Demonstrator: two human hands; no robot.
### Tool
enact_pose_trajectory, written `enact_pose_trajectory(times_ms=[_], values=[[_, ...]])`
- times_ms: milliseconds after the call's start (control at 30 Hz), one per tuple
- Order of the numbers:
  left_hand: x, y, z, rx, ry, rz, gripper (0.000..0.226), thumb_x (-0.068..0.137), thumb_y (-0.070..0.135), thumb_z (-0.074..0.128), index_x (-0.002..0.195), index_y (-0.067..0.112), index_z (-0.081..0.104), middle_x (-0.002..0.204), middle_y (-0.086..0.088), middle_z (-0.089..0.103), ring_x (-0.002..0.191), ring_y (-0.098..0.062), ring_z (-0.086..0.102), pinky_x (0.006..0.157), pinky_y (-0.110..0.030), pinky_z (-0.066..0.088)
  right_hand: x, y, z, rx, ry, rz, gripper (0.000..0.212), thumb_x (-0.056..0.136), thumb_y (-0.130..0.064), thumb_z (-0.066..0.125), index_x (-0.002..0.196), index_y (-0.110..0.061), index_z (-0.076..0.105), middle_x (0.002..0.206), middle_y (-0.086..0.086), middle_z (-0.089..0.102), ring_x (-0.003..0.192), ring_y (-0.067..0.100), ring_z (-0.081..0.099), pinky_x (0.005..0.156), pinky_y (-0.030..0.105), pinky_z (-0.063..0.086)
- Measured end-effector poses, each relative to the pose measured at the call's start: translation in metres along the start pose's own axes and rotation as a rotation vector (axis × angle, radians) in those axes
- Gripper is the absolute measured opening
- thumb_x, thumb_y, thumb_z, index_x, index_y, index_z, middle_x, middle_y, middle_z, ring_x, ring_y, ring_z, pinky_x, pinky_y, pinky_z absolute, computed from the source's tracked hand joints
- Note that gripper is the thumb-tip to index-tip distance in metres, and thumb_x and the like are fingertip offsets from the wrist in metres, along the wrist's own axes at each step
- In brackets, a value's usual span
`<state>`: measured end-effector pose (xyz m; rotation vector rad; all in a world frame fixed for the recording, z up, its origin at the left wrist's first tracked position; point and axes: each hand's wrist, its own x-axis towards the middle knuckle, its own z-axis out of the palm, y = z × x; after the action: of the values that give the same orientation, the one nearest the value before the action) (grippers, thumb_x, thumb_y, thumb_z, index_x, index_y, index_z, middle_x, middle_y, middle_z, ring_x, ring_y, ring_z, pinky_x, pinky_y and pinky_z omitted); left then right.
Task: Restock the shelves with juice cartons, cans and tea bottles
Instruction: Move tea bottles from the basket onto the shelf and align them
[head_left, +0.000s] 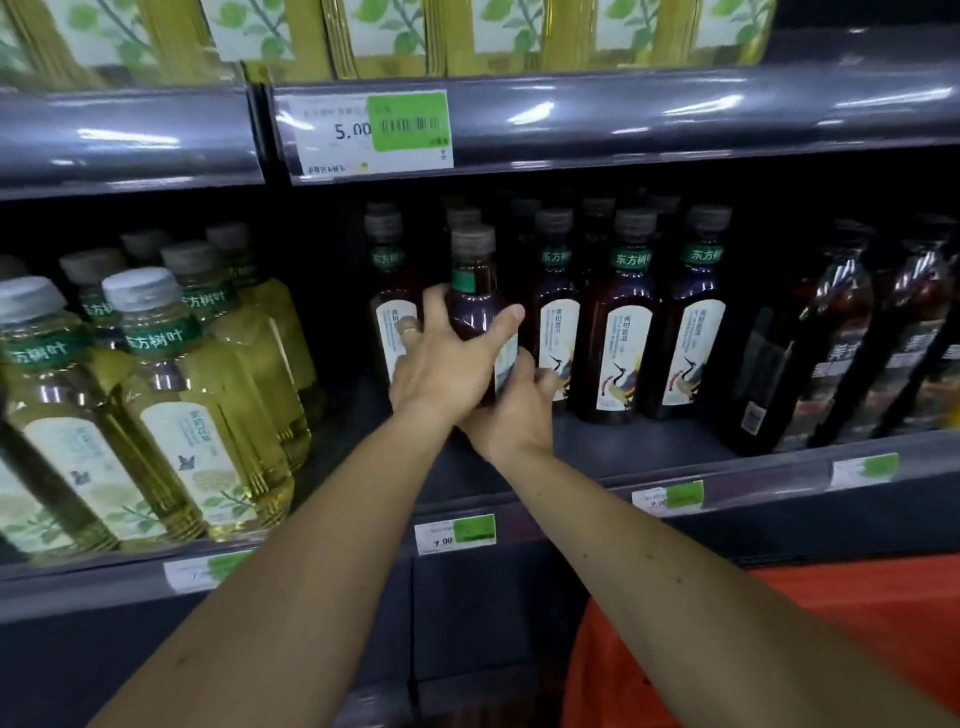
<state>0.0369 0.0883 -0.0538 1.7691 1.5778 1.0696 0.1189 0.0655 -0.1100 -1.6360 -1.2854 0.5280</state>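
Both forearms reach fwd and up into the middle shelf (649, 447), crossing slightly near the wrists. Left hand (441, 358) sits w/ its back toward the camera, thumb out to the right and fingers wrapped round the left side of a dark tea bottle (474, 296); a ring shows on one finger. Right hand (514, 405) is lower and partly under the left, cupping the bottle's lower right side near the label. So both grips are clenched on that one bottle, which stands about upright at the shelf front; whether its base touches the shelf can't be told, hands cover it. Just right of it stands a row of matching dark bottles (621, 322) w/ white crane labels, more behind. To the left, well apart, pale yellow tea bottles (171, 405) lean in rows. Far right, bigger dark bottles (810, 353). Price tag (371, 130) reading 5.00 on the upper shelf edge; an orange item (857, 623) at bottom right, blurred.
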Motion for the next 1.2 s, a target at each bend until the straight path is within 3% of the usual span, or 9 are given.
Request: enact_pose_trajectory(times_ms=[100,200,333,433,533,733,900,1067,1200], values=[[-0.005,-0.014,-0.002,0.106,0.049,0.091,0.091,0.062,0.097,0.053,0.138,0.061,0.017,0.137,-0.007,0.043,0.109,-0.027,0.057,0.086,-0.036,0.044,0.008,0.007,-0.006,-0.026,-0.015,-0.104,0.096,0.064,-0.034,0.091,0.144,-0.018,0.041,0.127,0.008,0.046,0.115,0.027,0.055,0.095,0.032,0.048],[-0.004,-0.032,-0.018,-0.065,-0.134,0.218,0.101,0.068,0.065,0.084,0.147,0.055,0.021,0.134,0.003,0.053,0.114,0.006,0.053,0.100,-0.020,0.045,0.014,0.014,-0.019,0.054,-0.095,-0.176,0.094,0.051,-0.043,0.097,0.129,-0.023,0.048,0.118,-0.003,0.061,0.108,0.015,0.061,0.088,0.027,0.053],[0.001,-0.044,-0.025,-0.345,-0.258,0.253,0.097,0.072,0.017,0.092,0.146,0.042,0.034,0.134,0.006,0.062,0.120,-0.011,0.066,0.108,-0.043,0.052,0.017,0.022,-0.034,0.088,-0.224,-0.157,0.091,0.050,-0.051,0.096,0.117,-0.032,0.038,0.110,-0.015,0.062,0.099,-0.001,0.059,0.073,0.016,0.047],[-0.001,-0.047,-0.018,-0.403,-0.210,0.203,0.093,0.071,0.019,0.094,0.146,0.036,0.041,0.134,0.006,0.058,0.118,-0.016,0.068,0.097,-0.033,0.057,0.023,0.030,-0.038,0.138,-0.317,-0.164,0.081,0.060,-0.042,0.095,0.123,-0.030,0.046,0.118,-0.010,0.062,0.110,0.010,0.061,0.096,0.036,0.053],[0.000,-0.043,-0.005,-0.326,-0.058,0.173,0.064,0.075,0.023,0.092,0.125,0.033,0.054,0.123,0.015,0.045,0.113,-0.011,0.064,0.091,-0.022,0.055,0.021,0.031,-0.036,0.028,-0.256,-0.226,0.080,0.066,-0.047,0.091,0.134,-0.027,0.054,0.120,-0.005,0.050,0.116,0.015,0.055,0.103,0.035,0.050],[-0.008,-0.036,0.025,0.031,0.250,0.158,0.081,0.072,0.057,0.085,0.133,0.027,0.041,0.125,0.008,0.043,0.107,-0.017,0.057,0.090,-0.039,0.054,0.012,0.037,-0.017,0.012,-0.044,-0.310,0.089,0.071,-0.030,0.089,0.136,-0.024,0.029,0.107,-0.014,0.053,0.097,0.007,0.052,0.070,0.013,0.043],[-0.011,-0.026,0.044,0.223,0.387,0.063,0.081,0.073,0.070,0.075,0.121,0.022,0.029,0.112,-0.005,0.063,0.109,-0.034,0.059,0.071,-0.043,0.050,0.021,0.040,-0.021,-0.014,-0.100,-0.264,0.095,0.083,-0.014,0.080,0.159,-0.018,0.022,0.150,0.006,0.046,0.139,0.021,0.043,0.113,0.032,0.039],[-0.003,-0.037,0.033,0.288,0.295,0.142,0.086,0.078,0.072,0.070,0.131,0.021,0.025,0.112,-0.001,0.059,0.114,-0.029,0.054,0.074,-0.044,0.050,0.028,0.037,-0.024,-0.123,-0.156,-0.260,0.090,0.089,-0.017,0.074,0.159,-0.019,0.018,0.124,0.008,0.064,0.104,0.023,0.065,0.083,0.026,0.047],[0.001,-0.053,0.028,0.259,0.217,0.208,0.077,0.085,0.057,0.073,0.136,0.020,0.030,0.122,-0.003,0.062,0.111,-0.027,0.062,0.089,-0.045,0.053,0.033,0.033,-0.018,-0.136,-0.183,-0.240,0.086,0.095,-0.016,0.066,0.161,-0.023,0.011,0.122,0.011,0.064,0.098,0.018,0.062,0.082,0.025,0.046]])
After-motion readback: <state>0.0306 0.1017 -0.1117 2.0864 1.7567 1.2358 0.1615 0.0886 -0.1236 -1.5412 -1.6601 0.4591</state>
